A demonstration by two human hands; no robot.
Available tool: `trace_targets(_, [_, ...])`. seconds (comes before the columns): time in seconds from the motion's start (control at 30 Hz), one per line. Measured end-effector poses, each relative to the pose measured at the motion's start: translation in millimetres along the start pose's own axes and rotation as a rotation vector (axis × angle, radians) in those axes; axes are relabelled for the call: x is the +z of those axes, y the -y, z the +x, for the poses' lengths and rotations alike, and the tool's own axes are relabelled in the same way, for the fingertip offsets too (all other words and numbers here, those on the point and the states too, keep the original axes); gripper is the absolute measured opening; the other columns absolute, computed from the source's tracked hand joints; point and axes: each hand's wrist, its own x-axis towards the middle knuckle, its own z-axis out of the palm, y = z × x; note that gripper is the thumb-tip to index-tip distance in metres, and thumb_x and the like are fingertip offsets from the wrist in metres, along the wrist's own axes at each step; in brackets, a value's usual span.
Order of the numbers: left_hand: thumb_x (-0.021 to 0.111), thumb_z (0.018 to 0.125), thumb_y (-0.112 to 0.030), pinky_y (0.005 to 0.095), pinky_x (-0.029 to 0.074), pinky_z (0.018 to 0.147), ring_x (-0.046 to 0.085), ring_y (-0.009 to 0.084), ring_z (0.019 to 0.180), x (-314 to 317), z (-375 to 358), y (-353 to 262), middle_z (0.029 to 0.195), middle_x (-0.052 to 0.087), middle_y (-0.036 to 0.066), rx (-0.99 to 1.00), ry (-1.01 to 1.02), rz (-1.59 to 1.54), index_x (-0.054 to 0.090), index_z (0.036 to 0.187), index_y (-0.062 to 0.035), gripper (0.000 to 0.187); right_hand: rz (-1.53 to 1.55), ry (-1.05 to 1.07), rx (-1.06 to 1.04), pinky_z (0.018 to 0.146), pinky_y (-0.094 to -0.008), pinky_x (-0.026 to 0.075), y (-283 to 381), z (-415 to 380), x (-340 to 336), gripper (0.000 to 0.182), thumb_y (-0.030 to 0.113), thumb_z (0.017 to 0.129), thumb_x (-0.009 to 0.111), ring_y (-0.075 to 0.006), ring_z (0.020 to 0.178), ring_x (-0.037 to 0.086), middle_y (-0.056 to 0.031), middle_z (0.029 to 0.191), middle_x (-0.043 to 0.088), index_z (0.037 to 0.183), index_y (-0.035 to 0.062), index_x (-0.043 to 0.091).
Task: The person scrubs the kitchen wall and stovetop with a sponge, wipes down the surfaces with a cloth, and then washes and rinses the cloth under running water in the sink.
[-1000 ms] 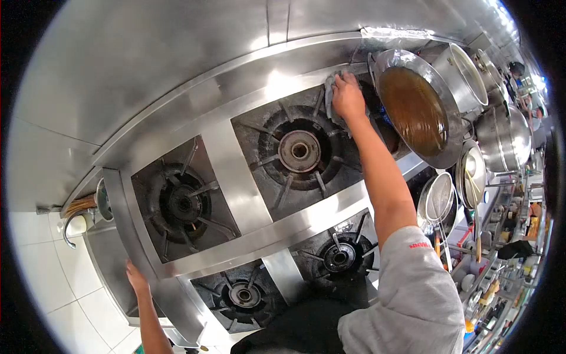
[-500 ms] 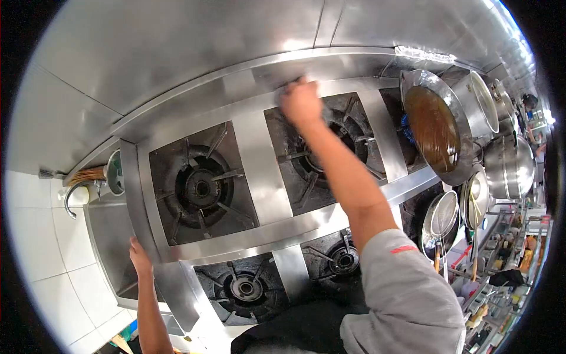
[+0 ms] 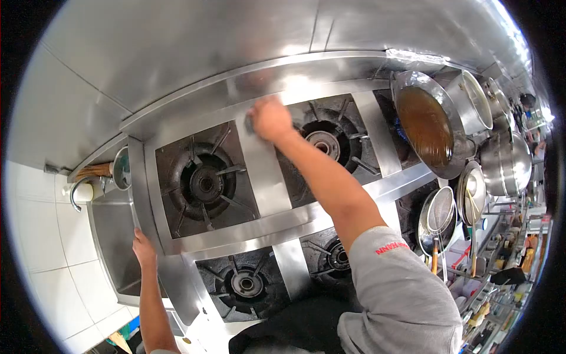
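A steel gas stove (image 3: 262, 171) with black burner wells fills the middle of the view. My right hand (image 3: 272, 120) is closed and blurred, over the steel strip between the two back burners near its rear end. A small dark grey pad (image 3: 250, 123) shows at its fingertips, partly hidden by the hand. Right of that hand is the back-right burner (image 3: 322, 144); to its left lies the back-left burner (image 3: 206, 183). My left hand (image 3: 144, 249) grips the steel edge at the stove's left side, its fingers partly hidden.
A wide pan of brown liquid (image 3: 425, 127) sits at the right over a blue flame. Pots (image 3: 470, 103) stand beyond it. Strainers (image 3: 441, 211) hang in front. At the left are a sink (image 3: 112, 248) and faucet (image 3: 76, 192). Front burners (image 3: 246, 284) lie nearer me.
My right hand has moved left and slightly toward me, from behind the back-right burner to the steel strip. My left hand stays at the edge. The view has shifted slightly.
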Motion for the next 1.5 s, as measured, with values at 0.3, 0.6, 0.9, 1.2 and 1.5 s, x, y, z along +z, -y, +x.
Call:
trace_targets(0.3, [0.034,0.107,-0.054,0.0534,0.045,0.099,0.059,0.053,0.115,-7,5,11,0.121,0.063,0.039,-0.091,0.06,0.002,0.062,0.123,0.0151,0.077,0.556,0.105,0.383,0.099,-0.0524,0.05,-51,23,-28,0.059,0.053,0.1,0.052,-0.0448,0.114,0.065,-0.032,0.114,0.068,0.117,-0.0005,0.068])
trace_targets(0.6, [0.037,0.106,-0.056,0.0503,0.044,0.101,0.06,0.049,0.114,1,10,23,0.121,0.064,0.035,-0.073,0.006,0.002,0.06,0.13,0.011,0.075,-0.246,-0.366,0.201,0.105,-0.0554,0.043,-161,-17,-47,0.042,0.039,0.097,0.062,-0.0425,0.124,0.054,-0.0201,0.128,0.061,0.119,0.0042,0.067])
trace_targets(0.9, [0.04,0.104,-0.061,0.048,0.044,0.102,0.059,0.047,0.117,0,12,33,0.125,0.064,0.034,-0.046,0.042,0.034,0.057,0.131,0.0149,0.083,-0.216,0.056,0.459,0.124,-0.0584,0.018,-235,-61,-86,0.09,0.076,0.096,0.037,-0.0472,0.156,0.011,-0.0161,0.17,0.02,0.16,0.0138,0.035])
trace_targets(1.2, [0.037,0.106,-0.058,0.0521,0.045,0.096,0.061,0.0502,0.109,5,18,38,0.115,0.065,0.037,-0.086,0.018,-0.072,0.061,0.118,0.0171,0.08,-0.209,0.076,0.461,0.121,-0.0587,0.023,-172,-286,-146,0.089,0.066,0.097,0.049,-0.052,0.151,0.021,-0.0217,0.166,0.028,0.157,0.002,0.036])
trace_targets(1.5, [0.036,0.107,-0.054,0.0555,0.046,0.091,0.062,0.0522,0.1,9,25,29,0.105,0.066,0.037,-0.067,0.069,-0.058,0.064,0.112,0.0144,0.074,0.137,0.32,0.067,0.115,-0.0539,0.033,83,-316,-87,0.073,0.043,0.097,0.062,-0.0452,0.142,0.037,-0.0221,0.15,0.046,0.153,0.0027,0.039])
